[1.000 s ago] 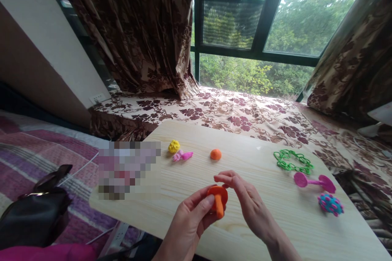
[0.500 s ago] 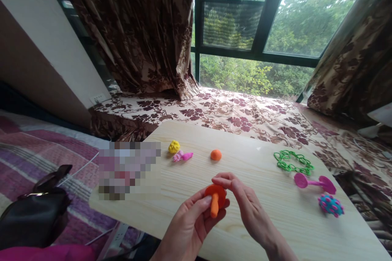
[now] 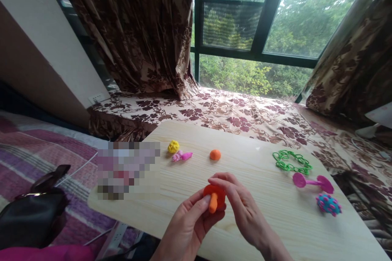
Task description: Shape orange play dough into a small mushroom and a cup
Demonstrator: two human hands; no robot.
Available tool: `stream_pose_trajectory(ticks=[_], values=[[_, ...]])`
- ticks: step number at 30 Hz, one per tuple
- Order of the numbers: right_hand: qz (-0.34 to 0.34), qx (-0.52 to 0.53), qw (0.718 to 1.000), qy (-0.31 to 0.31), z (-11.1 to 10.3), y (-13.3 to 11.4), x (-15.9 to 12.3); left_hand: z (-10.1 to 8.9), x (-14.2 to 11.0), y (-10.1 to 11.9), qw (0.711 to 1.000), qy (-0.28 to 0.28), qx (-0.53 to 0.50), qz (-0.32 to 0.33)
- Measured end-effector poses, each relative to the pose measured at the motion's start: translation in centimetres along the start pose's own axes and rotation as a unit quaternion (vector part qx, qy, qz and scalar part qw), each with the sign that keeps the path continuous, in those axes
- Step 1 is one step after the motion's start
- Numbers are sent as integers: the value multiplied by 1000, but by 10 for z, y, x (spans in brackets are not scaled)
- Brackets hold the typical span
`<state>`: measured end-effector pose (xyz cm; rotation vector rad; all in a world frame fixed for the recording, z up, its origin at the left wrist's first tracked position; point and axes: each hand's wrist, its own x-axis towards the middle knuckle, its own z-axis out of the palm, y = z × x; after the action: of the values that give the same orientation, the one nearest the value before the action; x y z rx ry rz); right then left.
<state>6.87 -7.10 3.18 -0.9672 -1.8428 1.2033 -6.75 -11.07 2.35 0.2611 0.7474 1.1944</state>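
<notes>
Low over the near part of the table, my left hand [image 3: 191, 220] grips an orange clay piece [image 3: 213, 203], a round disc with a short stem that points toward me. The thumb presses where stem meets disc, and the other fingers wrap behind. My right hand [image 3: 241, 202] is at the disc's right side, fingers stretched out and together, their tips at its upper edge. Part of the disc is hidden behind the fingers. Farther off on the table sits an orange clay lump [image 3: 215, 155].
On the wooden table [image 3: 260, 171] lie a yellow clay ball [image 3: 173, 146], a pink clay piece [image 3: 183, 155], a green clay chain [image 3: 292, 162], a magenta dumbbell shape [image 3: 312, 183] and a blue ball with pink dots [image 3: 328, 204]. A black bag [image 3: 32, 212] rests at left.
My right fingers have shifted slightly left over the disc's upper edge. The clay stem tilts a little differently in my left hand. The view has moved marginally.
</notes>
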Motion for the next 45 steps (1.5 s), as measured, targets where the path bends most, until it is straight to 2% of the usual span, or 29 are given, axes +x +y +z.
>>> stream_pose_trajectory(ticks=[4,10,14,20,27,34,41,45], values=[[19,25,999,-15,0,3,1,-2,0,-1,1000,-20,-7,-5],[39,47,998,-3,-3,7,-1,-3,0,4,999,-37,-18,-10],[45,57,997,-19,-1,1,-2,0,-1,2,1000,-4,-3,-2],[16,29,999,-31,5,0,-1,-1,0,0,1000,4,22,-2],[19,23,1000,4,-1,7,-2,-11,4,2,1000,-12,-7,-2],[3,44,999,-23,2,1,-1,-4,3,2,998,-48,-32,9],[33,84,996,28,2,13,-5,-6,6,3,999,-12,-41,14],[28,53,998,17,2,12,-7,-15,9,-2,1000,-1,-5,29]])
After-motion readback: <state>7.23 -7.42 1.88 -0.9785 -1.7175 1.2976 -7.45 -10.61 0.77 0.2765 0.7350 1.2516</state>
